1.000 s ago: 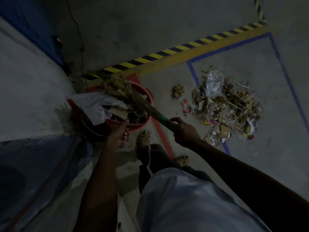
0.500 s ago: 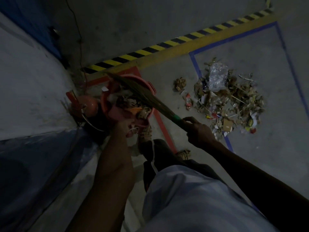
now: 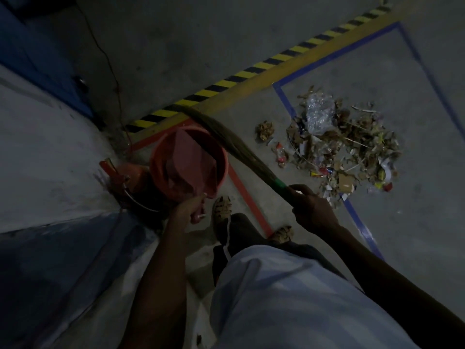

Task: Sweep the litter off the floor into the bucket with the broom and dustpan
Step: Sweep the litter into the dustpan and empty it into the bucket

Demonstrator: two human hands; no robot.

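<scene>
A red bucket stands on the floor by the wall. My left hand grips the handle of a pink dustpan, which is tipped blade-down inside the bucket. My right hand grips the green-banded handle of a grass broom; its bristles reach up and left past the bucket's rim. A pile of litter with a clear plastic bag lies on the floor to the right. Two small stray pieces lie between pile and bucket.
A white wall runs along the left. A second red container sits beside the bucket. Yellow-black hazard tape, blue tape and red tape mark the floor. My sandalled feet stand near the bucket.
The dustpan has tipped over further into the bucket and its paper and litter load is gone from view. The broom has swung up and right, off the bucket's contents.
</scene>
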